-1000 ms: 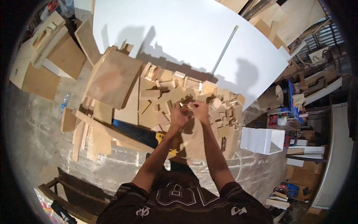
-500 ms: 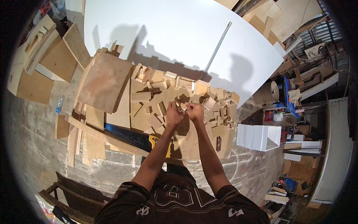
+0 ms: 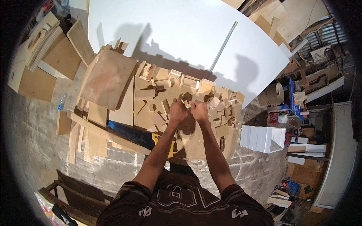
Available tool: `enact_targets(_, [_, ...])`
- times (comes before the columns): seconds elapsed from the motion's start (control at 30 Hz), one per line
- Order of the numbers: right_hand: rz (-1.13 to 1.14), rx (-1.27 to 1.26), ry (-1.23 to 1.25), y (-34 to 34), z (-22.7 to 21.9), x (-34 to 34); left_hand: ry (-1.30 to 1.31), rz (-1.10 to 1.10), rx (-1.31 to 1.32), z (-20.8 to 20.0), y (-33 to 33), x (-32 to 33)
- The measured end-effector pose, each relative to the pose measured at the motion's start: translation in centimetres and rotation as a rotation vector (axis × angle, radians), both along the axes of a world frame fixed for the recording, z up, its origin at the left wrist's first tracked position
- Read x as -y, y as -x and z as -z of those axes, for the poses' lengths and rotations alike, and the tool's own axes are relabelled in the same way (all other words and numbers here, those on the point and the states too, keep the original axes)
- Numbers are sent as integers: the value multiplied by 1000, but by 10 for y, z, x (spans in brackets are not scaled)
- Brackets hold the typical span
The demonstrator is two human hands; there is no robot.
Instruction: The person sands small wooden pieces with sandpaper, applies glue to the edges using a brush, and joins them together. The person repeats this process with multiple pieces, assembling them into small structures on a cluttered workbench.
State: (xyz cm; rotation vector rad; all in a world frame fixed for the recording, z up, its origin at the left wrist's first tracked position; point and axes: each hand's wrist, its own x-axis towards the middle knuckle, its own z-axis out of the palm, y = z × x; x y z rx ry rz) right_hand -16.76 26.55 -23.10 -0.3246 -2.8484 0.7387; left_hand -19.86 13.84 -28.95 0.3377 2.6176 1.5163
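Close together over the middle of the wooden worktable (image 3: 190, 147) are my left hand (image 3: 178, 110) and my right hand (image 3: 199, 110). Both have their fingers pinched on a small pale wooden piece (image 3: 186, 103), largely covered by the fingers. Its exact shape is too small to make out. Around them lie several wood offcuts, among them a flat block (image 3: 144, 94) to the left and a tan square block (image 3: 222, 130) to the right. A handsaw (image 3: 130, 133) with a yellow handle lies left of my left forearm.
A large plywood sheet (image 3: 108, 81) covers the table's left end. Long wood strips (image 3: 96, 133) jut out below it. A white panel (image 3: 181, 34) stands behind the table, a thin metal bar (image 3: 223, 47) against it. A white box (image 3: 263, 138) sits on the floor at right.
The view has shifted slightly, so the scene sits a little to the right. Both hands stay together on the small wooden piece, with only slight finger movement.
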Motion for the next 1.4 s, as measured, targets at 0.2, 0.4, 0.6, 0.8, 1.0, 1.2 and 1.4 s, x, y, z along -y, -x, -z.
enact_targets(0.2, [76, 3, 58, -3, -5, 1, 50, 53, 43, -8, 3, -1])
enact_targets(0.4, [104, -56, 36, -4, -17, 1, 11, 96, 11, -7, 3, 3])
enact_targets(0.6, [88, -36, 171, -10, -16, -23, 71, 129, 33, -4, 7, 3])
enact_targets(0.8, [106, 41, 283, -15, -30, -25, 70, 118, 35, -2, 5, 4])
enact_targets(1.0, [117, -69, 507, -20, -57, -26, 27, 83, 57, 13, 12, 4])
enact_targets(1.2, [391, -283, 961, -5, -22, -35, -11, 111, 9, -3, 4, 5])
enact_targets(1.4, [399, -151, 1151, 0, 16, -12, 1, 145, -37, 2, 7, 8])
